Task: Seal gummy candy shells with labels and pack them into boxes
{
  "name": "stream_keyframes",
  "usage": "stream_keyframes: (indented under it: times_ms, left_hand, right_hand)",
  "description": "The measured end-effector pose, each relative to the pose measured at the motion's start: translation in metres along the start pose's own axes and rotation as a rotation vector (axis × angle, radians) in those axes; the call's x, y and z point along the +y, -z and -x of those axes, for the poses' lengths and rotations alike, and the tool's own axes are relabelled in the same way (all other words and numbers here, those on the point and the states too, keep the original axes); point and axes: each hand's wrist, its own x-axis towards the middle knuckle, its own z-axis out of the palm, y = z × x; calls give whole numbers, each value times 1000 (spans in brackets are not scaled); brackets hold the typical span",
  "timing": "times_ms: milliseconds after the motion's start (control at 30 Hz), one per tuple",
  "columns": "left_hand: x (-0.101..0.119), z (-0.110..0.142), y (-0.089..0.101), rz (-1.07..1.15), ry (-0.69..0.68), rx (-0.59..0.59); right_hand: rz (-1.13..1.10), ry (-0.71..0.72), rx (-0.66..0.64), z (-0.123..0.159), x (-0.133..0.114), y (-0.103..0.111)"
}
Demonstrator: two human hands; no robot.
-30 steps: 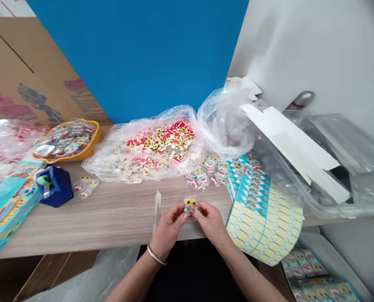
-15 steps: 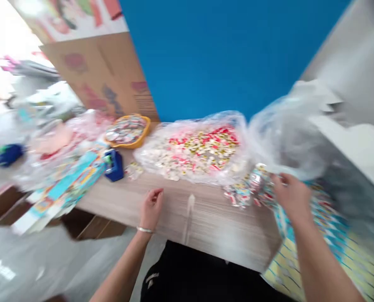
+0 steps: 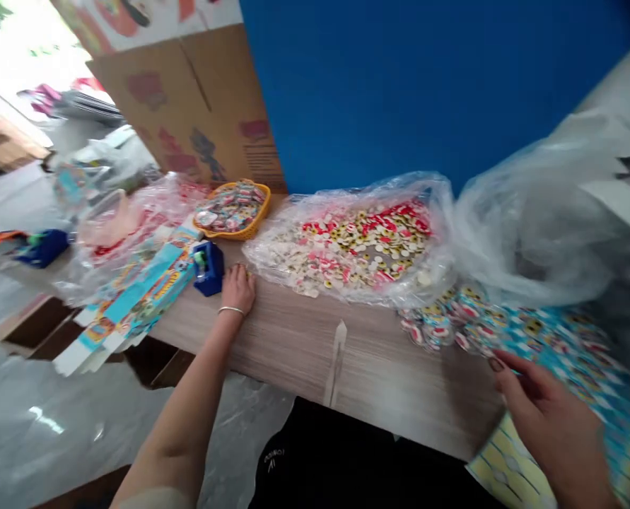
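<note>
My left hand [image 3: 237, 288] reaches out to the left and rests on the wooden table [image 3: 304, 346] beside a blue tape dispenser [image 3: 208, 267]; its fingers curl down over small packets I can barely see. My right hand [image 3: 548, 417] hovers low at the right over a stack of blue and yellow printed cards [image 3: 563, 353], fingers stretched out and holding nothing. A cluster of small wrapped sweets [image 3: 442, 322] lies just beyond it. A clear bag of red, yellow and white sweets [image 3: 362, 244] lies spread open at the table's middle.
A yellow basket [image 3: 233, 208] of wrapped packets stands at the back left by a cardboard box [image 3: 187, 106]. Printed flat cartons [image 3: 134, 297] overhang the left edge. A large crumpled clear bag [image 3: 527, 219] fills the right. A white strip [image 3: 336, 350] lies on the table.
The hands have parted from the small packet they held together. My left hand moved far left to the tape dispenser; my right hand went right, then drew back. The view swung left.
</note>
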Motion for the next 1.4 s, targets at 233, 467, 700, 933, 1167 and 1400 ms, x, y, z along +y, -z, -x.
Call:
stream_keyframes:
  times_ms: [233,467,700,933,1167,1400]
  left_hand:
    - [61,81,-2,50,-191,-93]
    - [230,197,0,51,-444,-267]
    - [299,196,-2,45,-537,-317]
    - [361,206,-2,513,-611,-570]
    - [436,204,-40,568,-254,-1007]
    - [435,197,-50,683,-165,-1094]
  right_hand:
    - [-166,-93,-80,18,-12,8]
    - [-242,-120,-41,32,-3,19]
    - [-49,-103,-28,69,29,64]
    - [307,242,-170,123,33,46]
    - [142,222,-99,132,42,33]
    - [-215,11,-17,91,53,47]
